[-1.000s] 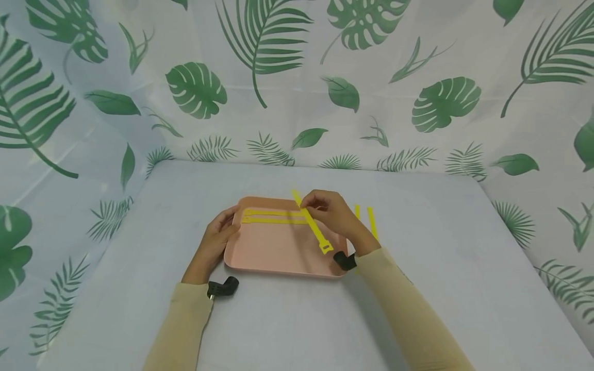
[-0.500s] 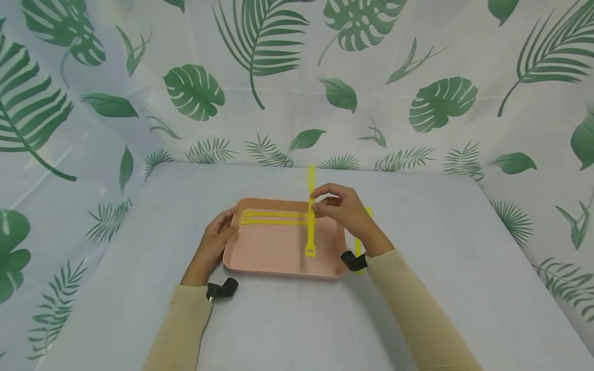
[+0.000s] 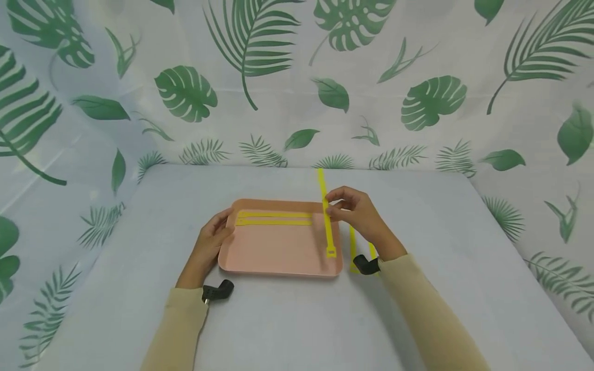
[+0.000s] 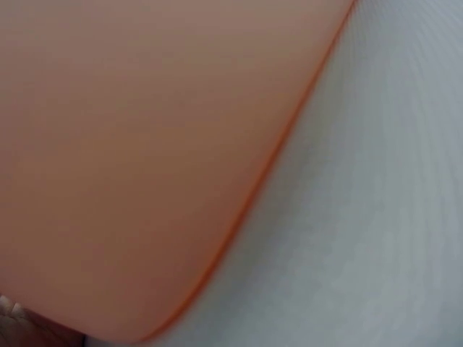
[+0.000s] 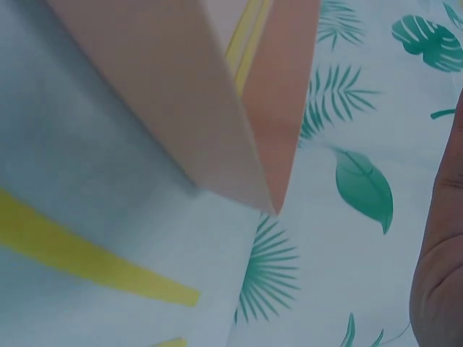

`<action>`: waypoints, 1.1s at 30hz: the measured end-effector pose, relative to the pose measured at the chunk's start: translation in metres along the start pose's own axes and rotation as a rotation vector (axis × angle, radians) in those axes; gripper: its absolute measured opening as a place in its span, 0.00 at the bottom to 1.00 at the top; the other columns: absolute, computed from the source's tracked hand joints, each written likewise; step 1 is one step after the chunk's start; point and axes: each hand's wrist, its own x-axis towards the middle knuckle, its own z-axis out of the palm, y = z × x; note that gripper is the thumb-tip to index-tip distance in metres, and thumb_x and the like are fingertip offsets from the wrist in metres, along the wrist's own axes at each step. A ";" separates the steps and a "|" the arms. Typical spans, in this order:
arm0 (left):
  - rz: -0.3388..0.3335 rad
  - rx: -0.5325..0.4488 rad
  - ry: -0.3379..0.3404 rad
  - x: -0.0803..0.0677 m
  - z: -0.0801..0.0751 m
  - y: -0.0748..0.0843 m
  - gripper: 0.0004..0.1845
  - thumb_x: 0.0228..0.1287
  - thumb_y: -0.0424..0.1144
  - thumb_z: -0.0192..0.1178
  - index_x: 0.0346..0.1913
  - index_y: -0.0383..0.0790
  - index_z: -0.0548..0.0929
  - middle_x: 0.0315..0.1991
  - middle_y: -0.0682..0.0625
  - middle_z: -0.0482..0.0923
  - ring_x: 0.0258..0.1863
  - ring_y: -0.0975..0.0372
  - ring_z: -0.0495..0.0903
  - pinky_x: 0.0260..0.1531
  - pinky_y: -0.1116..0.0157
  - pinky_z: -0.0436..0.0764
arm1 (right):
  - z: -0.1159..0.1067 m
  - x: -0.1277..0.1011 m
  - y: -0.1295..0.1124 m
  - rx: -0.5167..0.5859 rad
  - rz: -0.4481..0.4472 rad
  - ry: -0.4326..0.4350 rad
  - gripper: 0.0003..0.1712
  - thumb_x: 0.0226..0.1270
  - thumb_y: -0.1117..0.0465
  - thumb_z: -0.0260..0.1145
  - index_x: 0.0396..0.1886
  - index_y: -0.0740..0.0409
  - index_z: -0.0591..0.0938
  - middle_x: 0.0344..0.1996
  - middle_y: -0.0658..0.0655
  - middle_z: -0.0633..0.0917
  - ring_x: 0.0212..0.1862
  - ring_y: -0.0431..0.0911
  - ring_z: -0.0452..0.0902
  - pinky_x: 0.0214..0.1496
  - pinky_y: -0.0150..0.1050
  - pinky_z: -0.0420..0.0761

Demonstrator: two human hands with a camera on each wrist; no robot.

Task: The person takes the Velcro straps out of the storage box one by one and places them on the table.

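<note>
In the head view, my left hand (image 3: 209, 245) grips the left rim of a pink rectangular tray (image 3: 274, 252), thumb on the near side. Two yellow cable ties (image 3: 278, 222) lie side by side along the tray's far edge. Between thumb and fingertips, my right hand (image 3: 362, 214) pinches another flat yellow cable tie (image 3: 329, 234) by its middle. It hangs nearly upright over the tray's right end, slotted head down. Only the tray (image 4: 145, 166) and a bit of hand (image 4: 29, 329) show in the left wrist view. The right wrist view shows part of my hand (image 5: 441, 253) but not its grasp.
Two more yellow cable ties (image 3: 353, 245) lie on the white table right of the tray, partly under my right forearm; one tie (image 5: 94, 260) shows large in the right wrist view. A leaf-patterned cloth (image 3: 278, 103) stands behind and beside the table.
My right hand has moved right, from over the tray to its right end, and the pinched cable tie has swung from slanted to nearly upright. My left hand keeps its grip on the rim.
</note>
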 end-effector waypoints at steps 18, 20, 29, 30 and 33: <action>0.000 0.012 -0.002 -0.004 0.003 0.001 0.32 0.82 0.27 0.54 0.83 0.31 0.62 0.85 0.37 0.57 0.84 0.48 0.58 0.70 0.75 0.72 | -0.050 -0.038 0.007 -0.057 0.042 0.092 0.20 0.73 0.75 0.67 0.60 0.82 0.76 0.46 0.48 0.86 0.41 0.40 0.86 0.46 0.35 0.90; 0.004 0.015 -0.005 -0.004 0.003 0.000 0.32 0.82 0.27 0.54 0.83 0.30 0.62 0.85 0.36 0.57 0.84 0.48 0.58 0.69 0.76 0.73 | -0.055 -0.043 0.009 -0.060 0.047 0.094 0.21 0.73 0.75 0.67 0.60 0.83 0.76 0.46 0.48 0.86 0.41 0.40 0.86 0.46 0.35 0.90; -0.005 0.026 -0.003 -0.005 0.003 0.002 0.32 0.83 0.28 0.54 0.84 0.31 0.61 0.84 0.36 0.57 0.84 0.49 0.58 0.70 0.76 0.71 | -0.075 -0.059 0.017 -0.089 0.118 0.132 0.23 0.73 0.74 0.69 0.62 0.82 0.76 0.50 0.55 0.85 0.41 0.39 0.86 0.47 0.35 0.91; -0.008 0.030 -0.001 -0.005 0.003 0.002 0.32 0.83 0.28 0.54 0.84 0.32 0.61 0.84 0.37 0.58 0.84 0.50 0.58 0.71 0.75 0.71 | -0.078 -0.061 0.018 -0.090 0.125 0.137 0.23 0.73 0.74 0.69 0.63 0.82 0.75 0.50 0.55 0.85 0.41 0.39 0.86 0.47 0.35 0.91; -0.014 0.036 -0.003 -0.006 0.004 0.003 0.32 0.83 0.28 0.54 0.84 0.32 0.60 0.85 0.37 0.57 0.84 0.51 0.59 0.73 0.74 0.70 | -0.085 -0.066 0.020 -0.096 0.148 0.155 0.24 0.73 0.74 0.69 0.64 0.81 0.75 0.50 0.52 0.85 0.42 0.39 0.86 0.48 0.35 0.90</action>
